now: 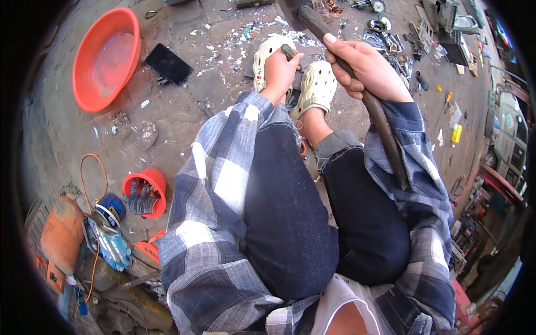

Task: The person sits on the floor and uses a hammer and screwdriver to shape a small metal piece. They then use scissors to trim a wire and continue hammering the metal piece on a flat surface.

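Note:
My left hand (279, 72) is closed on a short dark metal piece (288, 51), held low between my cream clogs (318, 86), above a dark flat object on the ground, largely hidden behind the hand and clog. My right hand (374, 72) grips the dark wooden handle (391, 145) of a hammer, whose dark head (290, 10) is raised at the top of the view, above and beyond my left hand. Small pale scraps lie scattered on the ground around my feet.
A red basin (84, 84) and black phone (167, 64) lie at left. Lower left are a red bucket (162, 190), plastic bottles (139, 137), a cord and an orange machine (60, 234). Tools and parts (382, 36) litter the upper right. A vehicle (511, 134) stands at far right.

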### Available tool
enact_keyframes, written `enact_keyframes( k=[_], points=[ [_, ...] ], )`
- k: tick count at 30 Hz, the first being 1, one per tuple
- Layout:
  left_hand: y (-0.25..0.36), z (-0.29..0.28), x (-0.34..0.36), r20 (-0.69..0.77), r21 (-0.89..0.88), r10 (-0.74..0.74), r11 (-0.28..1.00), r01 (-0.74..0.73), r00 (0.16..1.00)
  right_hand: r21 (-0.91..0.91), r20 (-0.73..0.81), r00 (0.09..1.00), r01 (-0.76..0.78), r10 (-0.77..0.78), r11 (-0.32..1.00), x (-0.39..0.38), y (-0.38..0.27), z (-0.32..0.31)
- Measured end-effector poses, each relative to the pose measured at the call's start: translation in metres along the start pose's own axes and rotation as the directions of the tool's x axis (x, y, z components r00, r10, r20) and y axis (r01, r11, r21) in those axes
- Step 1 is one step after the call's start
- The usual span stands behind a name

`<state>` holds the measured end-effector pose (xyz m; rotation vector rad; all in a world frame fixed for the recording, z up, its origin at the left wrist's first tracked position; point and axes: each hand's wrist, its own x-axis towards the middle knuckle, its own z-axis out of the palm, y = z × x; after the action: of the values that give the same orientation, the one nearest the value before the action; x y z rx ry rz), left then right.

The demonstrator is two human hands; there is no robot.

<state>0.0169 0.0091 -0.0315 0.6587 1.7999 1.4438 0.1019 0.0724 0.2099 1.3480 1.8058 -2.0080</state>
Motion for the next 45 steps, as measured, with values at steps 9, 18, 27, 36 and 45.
enact_keyframes(
  k=[9, 18, 27, 36, 45],
  points=[
    [-0.016, 0.000, 0.002, -0.001, 0.036, 0.029, 0.999, -0.029, 1.000, -0.046, 0.022, 1.000, 0.008, -0.007, 0.999, 0.006, 0.005, -0.002],
    [-0.008, -0.005, -0.003, 0.015, -0.126, 0.017, 0.992, -0.015, 1.000, -0.052, -0.014, 0.999, 0.032, -0.032, 0.998, 0.003, 0.004, 0.002],
    [-0.010, -0.006, -0.004, 0.034, -0.129, 0.038, 0.991, -0.033, 0.999, -0.045, 0.006, 1.000, 0.025, -0.024, 0.999, 0.003, 0.007, -0.004],
    [0.014, -0.015, -0.012, 0.008, -0.032, 0.020, 0.999, -0.020, 1.000, -0.016, 0.113, 0.993, -0.033, 0.035, 0.999, -0.004, 0.002, 0.017],
    [-0.034, -0.004, 0.005, 0.038, 0.078, 0.057, 0.995, -0.060, 0.998, -0.266, -0.049, 0.999, -0.036, 0.024, 0.963, 0.010, 0.022, 0.008]
  ],
)
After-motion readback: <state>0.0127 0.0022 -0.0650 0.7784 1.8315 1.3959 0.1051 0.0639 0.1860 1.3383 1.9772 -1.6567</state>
